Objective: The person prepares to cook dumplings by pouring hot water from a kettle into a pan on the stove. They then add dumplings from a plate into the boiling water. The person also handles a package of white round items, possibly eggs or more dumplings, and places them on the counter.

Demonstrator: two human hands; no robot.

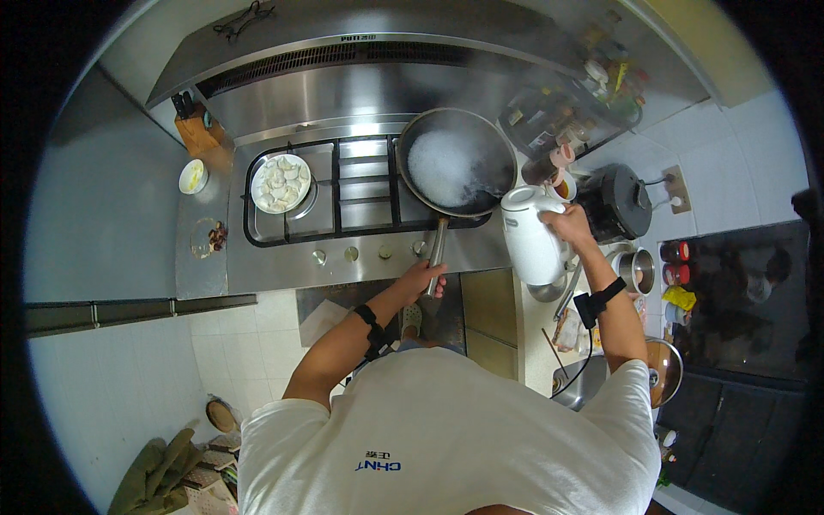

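Note:
My left hand grips the metal handle of a wok on the right burner. White frothy, bubbling water covers the wok's bottom, and steam hangs over it. With my right hand I hold a white electric kettle by its handle. The kettle tilts toward the wok, and a thin stream of water seems to run from it at the lower right rim. On the left burner grate sits a white plate heaped with pale dumplings.
A range hood spans the back. Left of the stove are a knife block, a white bowl and a small clear dish. At right stand a black electric cooker, a mug, a steel pot and a sink.

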